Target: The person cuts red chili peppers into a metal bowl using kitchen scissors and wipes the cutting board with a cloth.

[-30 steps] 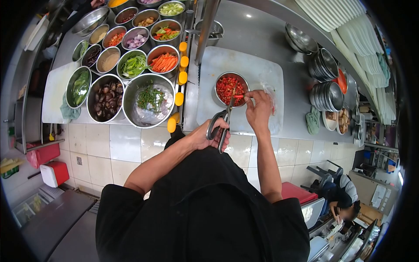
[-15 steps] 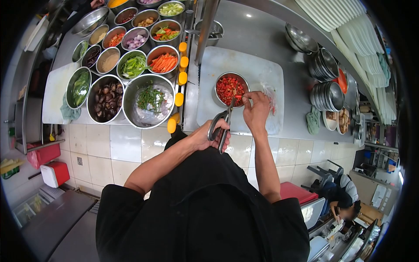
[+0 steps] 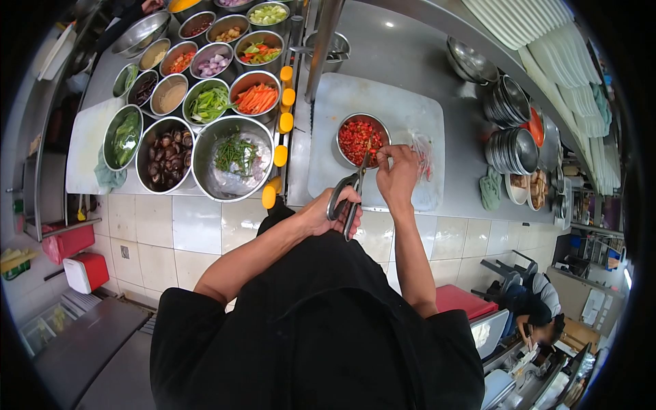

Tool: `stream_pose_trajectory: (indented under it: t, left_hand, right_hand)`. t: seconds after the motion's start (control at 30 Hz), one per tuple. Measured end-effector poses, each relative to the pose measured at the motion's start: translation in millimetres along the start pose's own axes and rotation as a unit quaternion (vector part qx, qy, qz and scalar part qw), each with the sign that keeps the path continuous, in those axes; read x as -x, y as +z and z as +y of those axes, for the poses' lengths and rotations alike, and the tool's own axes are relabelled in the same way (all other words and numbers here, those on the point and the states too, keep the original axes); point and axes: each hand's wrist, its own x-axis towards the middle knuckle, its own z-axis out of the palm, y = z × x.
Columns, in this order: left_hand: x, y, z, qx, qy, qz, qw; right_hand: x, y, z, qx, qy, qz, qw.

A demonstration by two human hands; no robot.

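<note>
My left hand is wrapped round the handles of dark-handled scissors, whose blades reach over the near right rim of a metal bowl. Chopped red chili lies in that bowl, which stands on a white cutting board. At the bowl's right rim my right hand pinches a short piece of red chili close to the scissor tips. Just right of this hand lies a clear plastic bag with some red in it.
Metal containers of cut vegetables, mushrooms and carrots stand at the left. Yellow knobs line the counter gap. Stacked metal bowls and a green cloth are at the right. A person is at the lower right.
My right hand has shifted slightly left, and less of the red chili shows between its fingers and the scissor blades. My left hand stays on the scissors.
</note>
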Motion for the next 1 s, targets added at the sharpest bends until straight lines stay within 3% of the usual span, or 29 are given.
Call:
stream_pose_trajectory:
  t: [0.17, 0.37, 0.67, 0.8, 1.0]
  left_hand:
    - [3.5, 0.5, 0.1, -0.062, 0.057, 0.054, 0.995]
    - [3.7, -0.1, 0.0, 0.014, -0.026, -0.005, 1.000]
    - [7.8, 1.4, 1.3, -0.039, 0.056, 0.048, 0.997]
    - [10.0, 0.9, 0.0, 0.009, -0.016, -0.012, 1.000]
    - [4.8, 2.1, -2.7, 0.004, 0.012, 0.004, 1.000]
  right_hand:
    - [1.4, 2.4, 4.4, 0.005, 0.012, 0.011, 1.000]
    - [2.6, 1.5, -1.9, 0.006, 0.019, 0.023, 1.000]
    - [5.0, 4.0, -6.8, 0.018, 0.023, 0.036, 0.999]
    - [4.5, 4.9, -10.8, 0.018, 0.030, 0.052, 0.998]
    - [7.6, 10.2, -13.4, 0.012, 0.024, 0.039, 0.999]
